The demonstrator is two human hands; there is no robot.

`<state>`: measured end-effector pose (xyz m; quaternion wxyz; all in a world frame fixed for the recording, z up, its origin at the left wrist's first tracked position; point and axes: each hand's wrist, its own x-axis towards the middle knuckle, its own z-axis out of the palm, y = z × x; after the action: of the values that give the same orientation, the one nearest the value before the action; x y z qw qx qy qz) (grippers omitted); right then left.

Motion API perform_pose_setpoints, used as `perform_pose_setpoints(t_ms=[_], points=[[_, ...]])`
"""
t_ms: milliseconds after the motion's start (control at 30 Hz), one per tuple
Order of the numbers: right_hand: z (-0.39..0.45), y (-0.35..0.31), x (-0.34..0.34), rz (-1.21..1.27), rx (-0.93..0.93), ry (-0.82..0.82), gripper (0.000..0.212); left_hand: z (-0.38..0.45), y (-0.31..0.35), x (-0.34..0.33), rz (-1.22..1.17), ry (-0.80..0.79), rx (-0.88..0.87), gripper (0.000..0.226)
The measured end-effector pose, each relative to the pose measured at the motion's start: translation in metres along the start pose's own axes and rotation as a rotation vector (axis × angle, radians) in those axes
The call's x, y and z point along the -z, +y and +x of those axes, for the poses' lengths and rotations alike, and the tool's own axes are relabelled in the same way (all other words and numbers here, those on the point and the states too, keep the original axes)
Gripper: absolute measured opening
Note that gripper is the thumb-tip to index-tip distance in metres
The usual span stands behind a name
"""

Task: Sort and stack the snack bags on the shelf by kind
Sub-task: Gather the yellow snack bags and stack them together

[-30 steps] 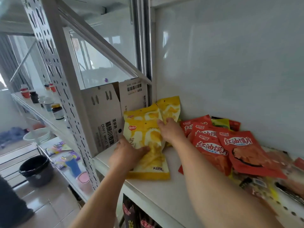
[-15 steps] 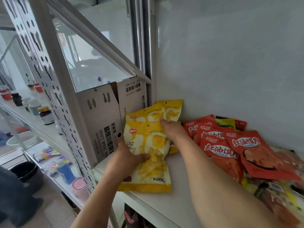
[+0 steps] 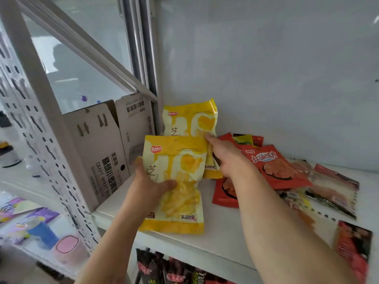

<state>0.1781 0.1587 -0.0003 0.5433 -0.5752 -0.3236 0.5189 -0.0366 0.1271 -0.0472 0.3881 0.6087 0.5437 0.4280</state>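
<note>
The left hand (image 3: 149,181) grips the front yellow bag (image 3: 174,181), thumb across its face, fingers behind it, held above the shelf (image 3: 221,228) edge. The right hand (image 3: 227,158) pinches the rear yellow bag (image 3: 190,121) at its right side; that bag stands upright behind the front one, partly covered by it. Red bags (image 3: 274,165) lie in a loose heap just right of the right hand. A cardboard box (image 3: 98,148) stands at the left.

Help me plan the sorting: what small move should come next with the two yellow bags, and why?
Probably lay the front yellow bag, held by the left hand, squarely over the rear yellow bag pinched by the right hand: same kind, already overlapping, left of the red bags.
</note>
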Motion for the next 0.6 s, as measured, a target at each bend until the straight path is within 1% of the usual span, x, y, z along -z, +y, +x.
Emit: perform_pose_setpoints(t_ms=[67, 100, 133, 200, 333, 400, 500, 600], points=[[-0.013, -0.003, 0.020, 0.054, 0.010, -0.008, 0.032, -0.003, 0.007, -0.011, -0.035, -0.035, -0.016, 0.095], [-0.020, -0.004, 0.032, 0.071, 0.014, -0.008, 0.034, -0.005, 0.011, -0.018, -0.062, -0.061, -0.016, 0.096], [-0.027, -0.005, 0.044, 0.080, 0.015, 0.001, 0.040, -0.008, 0.015, -0.027, -0.097, -0.085, -0.010, 0.096], [-0.039, -0.008, 0.073, 0.093, 0.027, 0.033, 0.050, -0.014, 0.026, -0.047, -0.167, -0.138, -0.011, 0.089], [-0.073, -0.013, 0.136, 0.142, 0.081, 0.065, 0.043, -0.031, 0.049, -0.094, -0.268, -0.249, -0.012, 0.070], [-0.091, -0.015, 0.171, 0.150, 0.125, 0.122, 0.037, -0.040, 0.061, -0.120, -0.314, -0.297, -0.007, 0.064], [-0.114, -0.017, 0.225, 0.136, 0.168, 0.258, 0.028, -0.055, 0.079, -0.160, -0.353, -0.369, -0.024, 0.065], [-0.136, -0.018, 0.283, 0.055, 0.218, 0.448, 0.019, -0.074, 0.100, -0.206, -0.417, -0.456, -0.031, 0.049]])
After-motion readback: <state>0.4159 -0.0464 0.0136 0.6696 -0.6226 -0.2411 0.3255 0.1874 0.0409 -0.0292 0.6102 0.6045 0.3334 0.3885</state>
